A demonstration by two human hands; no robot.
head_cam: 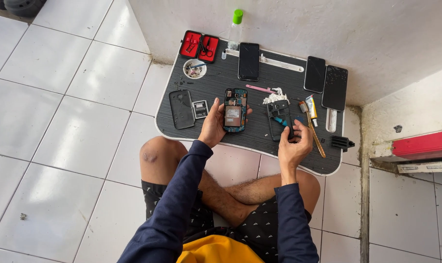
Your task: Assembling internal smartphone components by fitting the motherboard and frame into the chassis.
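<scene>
Opened phone: the opened phone [235, 110], back off and circuit board showing, stands upright in the picture near the middle of the lap desk, just left of centre.
Left hand: the left hand [213, 124] comes in from 7 o'clock of the phone; thumb on its left edge, fingertips curled round the right edge, so the fingers are clamped on it.
Phone frame: a black phone frame [280, 120] lies at 3 o'clock of the phone, close beside it, with a small blue tool showing through its opening.
Right hand: the right hand [294, 145] sits at 5 o'clock of the frame, fingers drawn together on the frame's lower right corner.
Back cover: a dark back cover [181, 109] lies flat at 9 o'clock of the phone, with a small battery [200, 108] between the two.
Lap desk: the black ribbed lap desk [260, 141], white-edged, rests over the person's crossed legs on a white tiled floor.
At 12 o'clock: a dark smartphone [249, 61], face up, with a pink tool [260, 88] below it to the right.
At 11 o'clock: a round white dish [194, 68] of small parts, a red open tool case [199, 46], and a clear bottle with green cap [235, 28].
At 2 o'clock: two more smartphones [326, 80] side by side, and a glue tube [311, 107] nearer in.
Right edge: a long wooden-handled brush [316, 134] lies aslant, touching the right hand's far side.
</scene>
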